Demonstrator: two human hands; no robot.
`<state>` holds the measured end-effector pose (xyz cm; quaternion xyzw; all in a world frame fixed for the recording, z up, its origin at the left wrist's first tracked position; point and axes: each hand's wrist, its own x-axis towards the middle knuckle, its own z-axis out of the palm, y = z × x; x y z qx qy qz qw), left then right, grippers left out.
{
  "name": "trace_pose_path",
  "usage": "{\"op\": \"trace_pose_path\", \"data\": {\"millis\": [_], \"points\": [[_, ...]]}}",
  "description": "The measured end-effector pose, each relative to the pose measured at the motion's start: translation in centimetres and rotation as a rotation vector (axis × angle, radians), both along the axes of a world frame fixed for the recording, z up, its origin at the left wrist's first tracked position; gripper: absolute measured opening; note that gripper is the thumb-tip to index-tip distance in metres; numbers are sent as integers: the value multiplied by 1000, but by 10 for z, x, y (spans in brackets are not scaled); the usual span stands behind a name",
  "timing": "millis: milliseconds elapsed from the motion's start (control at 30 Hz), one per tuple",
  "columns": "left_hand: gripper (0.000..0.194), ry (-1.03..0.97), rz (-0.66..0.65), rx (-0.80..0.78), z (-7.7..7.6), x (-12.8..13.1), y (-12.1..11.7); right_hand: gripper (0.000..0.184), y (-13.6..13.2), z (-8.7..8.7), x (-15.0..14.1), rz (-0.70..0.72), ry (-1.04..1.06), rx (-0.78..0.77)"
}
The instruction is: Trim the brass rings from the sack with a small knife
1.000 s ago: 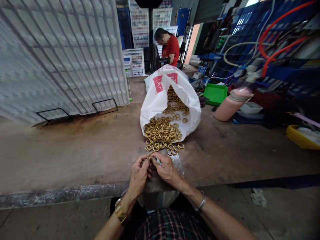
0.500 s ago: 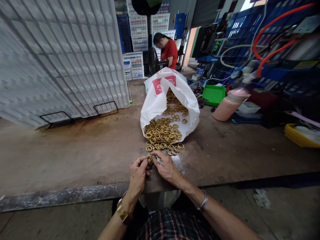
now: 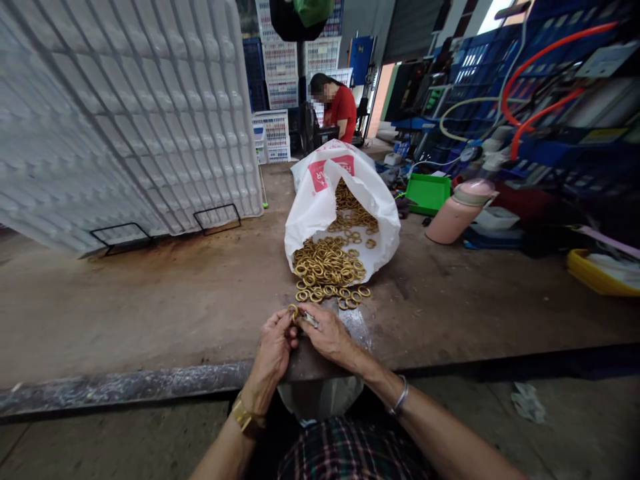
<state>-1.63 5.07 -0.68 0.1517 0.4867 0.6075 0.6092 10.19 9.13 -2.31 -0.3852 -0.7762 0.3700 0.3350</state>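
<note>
Left hand point(image 3: 274, 343): thumb and fingers pinch at least one gold ring point(image 3: 291, 307).
Right hand point(image 3: 330, 337): fingers curl round a pale object point(image 3: 311, 320) too small to make out; fingertips meet the ring.
Ring: between both hands' fingertips, near the front edge of the table point(image 3: 165, 320).
Pile point(image 3: 327, 263): more gold rings, spilling from the bag point(image 3: 309, 213) onto the table.
Bag: white, its mouth facing the hands.
Right of bag: green tray point(image 3: 427, 192), pink bottle point(image 3: 454, 219).
Beyond: person point(image 3: 345, 108) in red, head bent.
</note>
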Motion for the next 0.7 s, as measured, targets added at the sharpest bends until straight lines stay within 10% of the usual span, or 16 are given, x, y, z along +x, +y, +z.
{"op": "trace_pose_path", "data": {"millis": [700], "points": [[38, -13, 41, 18, -5, 0, -3, 10, -5, 7, -6, -147, 17, 22]]}}
